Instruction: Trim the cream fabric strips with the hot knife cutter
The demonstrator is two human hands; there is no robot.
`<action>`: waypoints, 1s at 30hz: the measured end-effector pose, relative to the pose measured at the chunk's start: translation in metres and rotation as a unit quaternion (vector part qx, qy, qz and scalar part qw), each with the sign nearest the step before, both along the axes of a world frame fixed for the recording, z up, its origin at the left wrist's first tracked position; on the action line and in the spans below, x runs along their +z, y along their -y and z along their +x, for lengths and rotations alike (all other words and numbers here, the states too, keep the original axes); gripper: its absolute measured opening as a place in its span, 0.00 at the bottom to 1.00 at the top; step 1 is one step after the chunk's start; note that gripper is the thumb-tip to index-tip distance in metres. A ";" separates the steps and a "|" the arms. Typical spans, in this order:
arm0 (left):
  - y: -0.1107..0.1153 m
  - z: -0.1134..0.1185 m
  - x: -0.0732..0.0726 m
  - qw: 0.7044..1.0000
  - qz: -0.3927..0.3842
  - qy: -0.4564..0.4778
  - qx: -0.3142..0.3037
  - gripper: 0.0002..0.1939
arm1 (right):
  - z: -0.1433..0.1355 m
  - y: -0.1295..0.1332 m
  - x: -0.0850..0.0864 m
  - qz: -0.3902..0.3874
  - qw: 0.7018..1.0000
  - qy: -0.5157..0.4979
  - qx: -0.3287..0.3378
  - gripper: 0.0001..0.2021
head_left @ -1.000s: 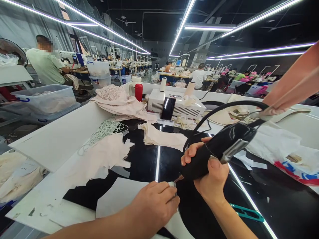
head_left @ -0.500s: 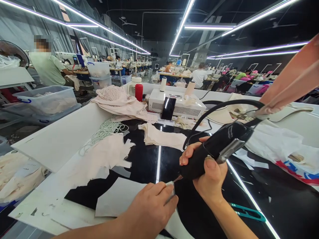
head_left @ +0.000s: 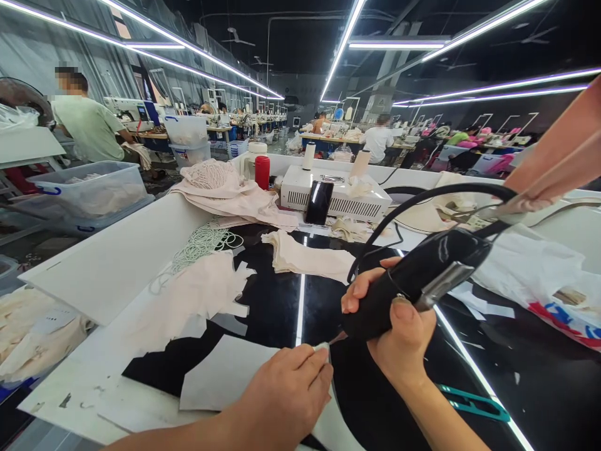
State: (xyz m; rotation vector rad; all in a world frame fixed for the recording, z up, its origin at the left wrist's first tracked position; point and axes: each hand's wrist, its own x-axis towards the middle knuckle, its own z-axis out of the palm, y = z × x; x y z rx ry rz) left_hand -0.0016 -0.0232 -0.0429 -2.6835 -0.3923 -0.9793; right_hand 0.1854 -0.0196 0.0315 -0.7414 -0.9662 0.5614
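My right hand [head_left: 399, 326] is wrapped round a thick black handheld tool [head_left: 417, 275], which has a metal part on its side and a black cable at its top. The tool's narrow tip points down toward my left hand [head_left: 286, 388]. Pinched in my left fingers is the edge of a pale fabric piece [head_left: 335, 416] on the glossy black tabletop [head_left: 277, 313]. A white flat panel piece [head_left: 225, 373] lies beside and partly under my left hand. Teal thread snips [head_left: 474, 403] lie right of my right forearm.
Stacked cream fabric [head_left: 310, 257], pale cut pieces [head_left: 201, 288] and green cord [head_left: 206, 241] lie on the table. Behind stand a phone [head_left: 319, 202], white box unit [head_left: 338, 194] and red bottle [head_left: 262, 172]. A plastic bag [head_left: 530, 263] is at right. People [head_left: 89, 122] sit beyond.
My right hand and the black tool have shifted slightly right. My left hand has hardly moved and still holds the fabric edge.
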 end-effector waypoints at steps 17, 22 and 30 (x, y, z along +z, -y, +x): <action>-0.003 0.000 -0.006 0.998 0.033 -0.045 -0.006 0.13 | -0.001 -0.001 0.013 0.027 0.999 -0.013 -0.012 0.27; -0.003 -0.001 -0.008 0.998 0.028 -0.055 -0.002 0.13 | -0.002 -0.001 0.017 0.029 0.999 -0.025 -0.005 0.27; -0.001 -0.001 -0.005 0.996 0.025 -0.082 0.004 0.10 | -0.005 0.000 0.009 0.026 0.999 -0.018 0.002 0.27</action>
